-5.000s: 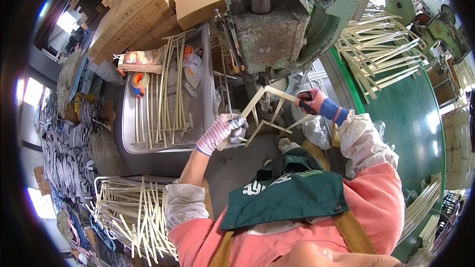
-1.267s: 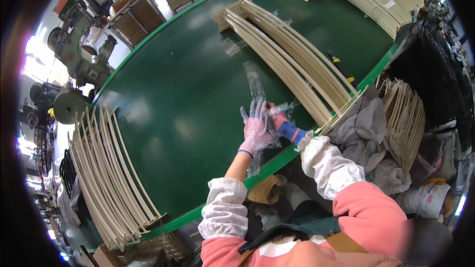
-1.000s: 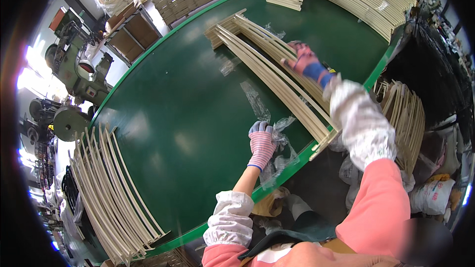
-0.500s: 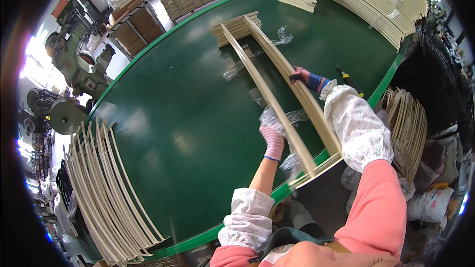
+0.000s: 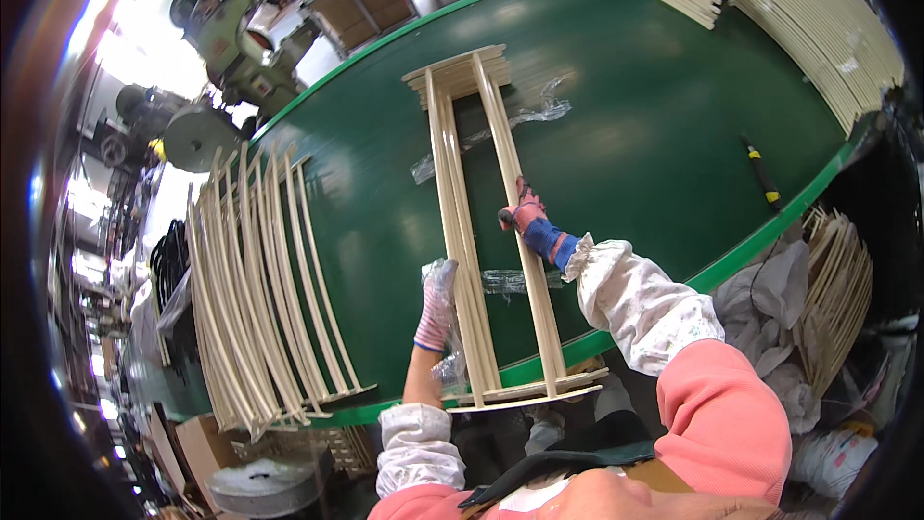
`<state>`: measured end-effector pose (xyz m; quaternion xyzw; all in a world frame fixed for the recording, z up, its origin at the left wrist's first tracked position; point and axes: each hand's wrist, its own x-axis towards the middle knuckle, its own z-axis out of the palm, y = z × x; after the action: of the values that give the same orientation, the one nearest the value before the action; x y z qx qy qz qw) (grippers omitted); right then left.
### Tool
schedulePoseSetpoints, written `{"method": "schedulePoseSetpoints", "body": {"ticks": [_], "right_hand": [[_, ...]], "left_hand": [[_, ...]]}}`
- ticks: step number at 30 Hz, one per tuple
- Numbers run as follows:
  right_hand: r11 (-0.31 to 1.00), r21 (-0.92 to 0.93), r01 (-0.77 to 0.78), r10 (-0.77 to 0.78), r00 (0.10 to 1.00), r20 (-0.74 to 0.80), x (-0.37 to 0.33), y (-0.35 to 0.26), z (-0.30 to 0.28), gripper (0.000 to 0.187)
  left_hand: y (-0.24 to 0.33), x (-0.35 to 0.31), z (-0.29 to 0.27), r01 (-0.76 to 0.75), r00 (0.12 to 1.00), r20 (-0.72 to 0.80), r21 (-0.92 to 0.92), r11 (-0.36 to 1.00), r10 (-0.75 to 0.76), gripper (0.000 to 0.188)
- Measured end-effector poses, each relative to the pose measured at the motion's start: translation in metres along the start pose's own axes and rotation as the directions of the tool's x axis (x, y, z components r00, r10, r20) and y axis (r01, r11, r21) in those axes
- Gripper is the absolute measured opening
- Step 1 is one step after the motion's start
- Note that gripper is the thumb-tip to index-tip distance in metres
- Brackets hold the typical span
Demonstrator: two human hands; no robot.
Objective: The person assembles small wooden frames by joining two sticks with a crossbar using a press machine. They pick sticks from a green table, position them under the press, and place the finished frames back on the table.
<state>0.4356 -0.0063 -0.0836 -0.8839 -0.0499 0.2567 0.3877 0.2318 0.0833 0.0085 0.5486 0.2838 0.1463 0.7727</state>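
Note:
A stack of long beige frames (image 5: 449,193), each with two rails and crosswise ends, lies on the green table with its near end past the edge. My right hand (image 5: 525,212), in a red and blue glove, is closed round the right rail of the top frame. Beside the left rails is my left hand (image 5: 436,306) in a pink striped glove. Clear plastic film (image 5: 443,274) bunches over its fingers, which look closed on it. More film (image 5: 520,281) runs crosswise beneath the rails, and another strip (image 5: 541,114) lies near the far end.
Curved beige strips (image 5: 260,279) are piled at the left. A black and yellow tool (image 5: 760,173) lies at the right of the green table (image 5: 616,67). More beige frames (image 5: 818,19) are stacked far right. Green machines (image 5: 231,29) stand beyond the table.
My view has turned, so the table's things sit differently in it. The top frame's right rail now stands apart from the other rails. My right hand stays on that rail, my left beside the stack.

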Motion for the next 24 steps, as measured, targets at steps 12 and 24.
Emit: {"method": "schedulePoseSetpoints", "body": {"ticks": [12, 24], "right_hand": [[0.545, -0.812, 0.208, -0.691, 0.660, -0.295, 0.191, -0.012, -0.094, 0.040], [0.388, -0.085, 0.918, -0.716, 0.358, 0.599, -0.153, 0.117, -0.207, 0.030]], "left_hand": [[0.055, -0.133, -0.079, -0.348, 0.748, 0.185, 0.927, 0.140, 0.637, 0.011], [-0.005, -0.266, -0.135, 0.108, 0.134, -0.878, 0.473, 0.874, 0.459, 0.025]]}}
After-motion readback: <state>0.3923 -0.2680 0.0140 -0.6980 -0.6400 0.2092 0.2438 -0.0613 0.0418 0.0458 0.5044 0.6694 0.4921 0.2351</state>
